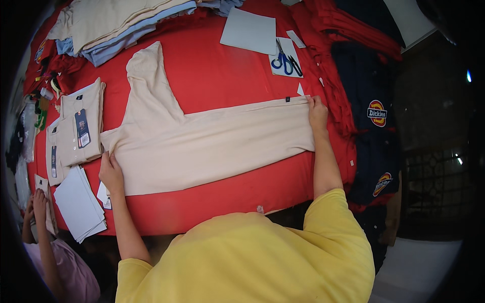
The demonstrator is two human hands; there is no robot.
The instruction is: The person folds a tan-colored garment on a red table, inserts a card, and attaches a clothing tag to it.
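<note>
A beige knit garment (pixel 212 144) lies spread sideways over the red-covered table, one sleeve stretching away toward the far side. At its left edge my left hand (pixel 111 174) pinches the cloth. My right hand (pixel 318 115) grips the far right corner, close to a small dark label (pixel 288 99). Folded beige garments (pixel 91 123) with dark hang tags are stacked beside the left end. A fan of white cardboard sheets (pixel 80 204) lies just left of my left hand.
Blue-handled scissors (pixel 283 63) rest on a small white card, beside a larger white sheet (pixel 247 30). Beige and blue cloth (pixel 121 25) is piled at the far left. Red and navy garments (pixel 361 101) line the right edge. A co-worker's hands (pixel 39 202) hold beige cloth at left.
</note>
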